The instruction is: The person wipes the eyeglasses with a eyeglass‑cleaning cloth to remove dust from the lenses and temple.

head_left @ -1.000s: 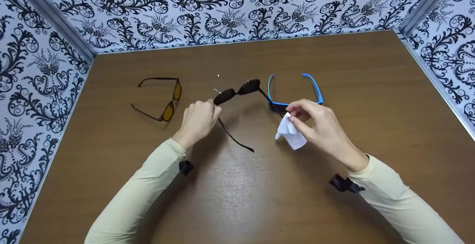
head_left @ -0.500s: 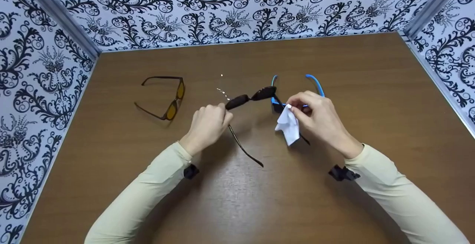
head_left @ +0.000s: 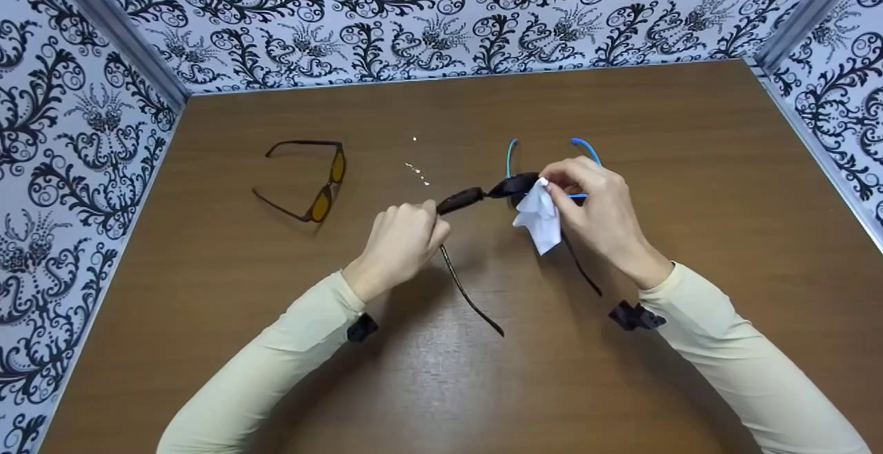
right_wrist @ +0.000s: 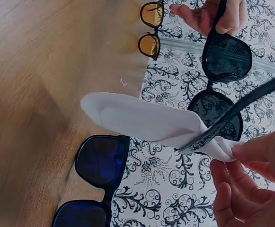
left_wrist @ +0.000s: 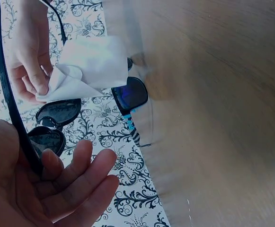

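Black sunglasses hang above the table, their temples pointing toward the person. My left hand pinches them at the left hinge; in the left wrist view its other fingers are loosely bent. With thumb and fingertips my right hand pinches a white cloth at the right end of the frame. In the right wrist view the cloth dangles beside one temple, near a dark lens. Whether the right fingers also touch the frame, I cannot tell.
Blue-templed glasses lie behind my right hand, partly hidden; their dark lenses show in the right wrist view. Glasses with yellow lenses lie at the left of the wooden table. Small white specks dot the table. Patterned walls stand around it.
The black sunglasses and my left hand have moved right and toward the person. My right hand has shifted slightly up, and the cloth now overlaps the right end of the frame.
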`<state>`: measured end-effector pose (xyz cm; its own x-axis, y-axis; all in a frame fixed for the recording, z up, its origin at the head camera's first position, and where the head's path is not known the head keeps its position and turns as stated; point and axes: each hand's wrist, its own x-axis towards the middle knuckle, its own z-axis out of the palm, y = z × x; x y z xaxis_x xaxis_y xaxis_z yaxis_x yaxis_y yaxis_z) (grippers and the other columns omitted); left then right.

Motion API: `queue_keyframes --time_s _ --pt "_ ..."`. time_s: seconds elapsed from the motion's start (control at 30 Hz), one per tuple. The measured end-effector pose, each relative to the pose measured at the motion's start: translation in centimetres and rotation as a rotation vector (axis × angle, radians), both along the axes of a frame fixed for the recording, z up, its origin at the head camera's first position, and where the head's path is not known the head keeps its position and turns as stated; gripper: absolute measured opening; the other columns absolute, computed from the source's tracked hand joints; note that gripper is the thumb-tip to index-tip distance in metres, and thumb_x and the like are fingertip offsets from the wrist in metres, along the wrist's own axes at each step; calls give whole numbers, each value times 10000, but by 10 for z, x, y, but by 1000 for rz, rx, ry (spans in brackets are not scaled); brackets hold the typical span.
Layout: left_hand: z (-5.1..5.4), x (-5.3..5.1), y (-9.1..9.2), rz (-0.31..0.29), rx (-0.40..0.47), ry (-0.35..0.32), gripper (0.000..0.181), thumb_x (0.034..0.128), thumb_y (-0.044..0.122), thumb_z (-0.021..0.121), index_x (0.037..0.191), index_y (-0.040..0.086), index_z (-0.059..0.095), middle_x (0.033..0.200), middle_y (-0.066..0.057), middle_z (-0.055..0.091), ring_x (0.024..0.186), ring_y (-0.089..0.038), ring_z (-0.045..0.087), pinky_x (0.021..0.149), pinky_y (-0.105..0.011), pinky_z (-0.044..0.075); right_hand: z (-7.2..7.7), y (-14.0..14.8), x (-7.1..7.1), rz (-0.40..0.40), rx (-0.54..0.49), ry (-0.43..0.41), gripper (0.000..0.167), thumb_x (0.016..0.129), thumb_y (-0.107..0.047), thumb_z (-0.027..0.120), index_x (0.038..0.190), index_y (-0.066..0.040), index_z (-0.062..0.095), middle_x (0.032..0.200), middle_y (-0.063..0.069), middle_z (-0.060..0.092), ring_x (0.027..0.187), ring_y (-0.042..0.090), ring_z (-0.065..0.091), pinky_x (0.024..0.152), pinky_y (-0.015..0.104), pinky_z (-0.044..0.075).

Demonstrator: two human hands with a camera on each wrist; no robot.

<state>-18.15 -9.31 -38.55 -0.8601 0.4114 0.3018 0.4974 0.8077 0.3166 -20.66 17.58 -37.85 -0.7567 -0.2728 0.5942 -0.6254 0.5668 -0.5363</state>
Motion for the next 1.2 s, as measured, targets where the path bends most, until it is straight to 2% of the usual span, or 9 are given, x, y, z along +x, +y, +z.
queue_keyframes --time_s 0.27,0.5,0.77,1.0,1.2 --pt "-3 -6 -3 27 8 -15 209 879 114 498 677 79 460 550 36 373 472 -228 479 428 -437 442 -2 3 5 8 24 37 123 829 70 686 915 -16 704 861 49 668 738 128 618 657 145 446" --pt "-6 -17 -11 96 40 -34 205 890 116 493 690 79 464 562 25 336 507 -226 440 459 -440 446 -1 10 13 57 50 41 146 815 80 704 922 -18 710 869 46 668 735 106 608 652 157 472" --pt "-12 -32 -25 187 44 -97 221 915 146 468 705 78 474 569 6 336 529 -220 440 486 -407 427 3 18 25 97 55 41 172 791 111 716 932 15 700 892 42 673 763 113 614 689 130 463" --pt "-19 -43 -35 267 45 -98 268 920 162 462 659 105 434 578 -14 359 557 -257 461 498 -453 442 11 15 35 122 46 55 171 794 112 705 933 12 692 899 30 672 771 120 608 691 152 469" --pt "-21 -44 -32 275 42 -119 278 930 173 455 660 110 437 580 -10 365 558 -254 469 496 -437 432 12 2 40 187 10 18 148 824 87 685 943 0 686 906 34 662 791 127 600 715 165 470"
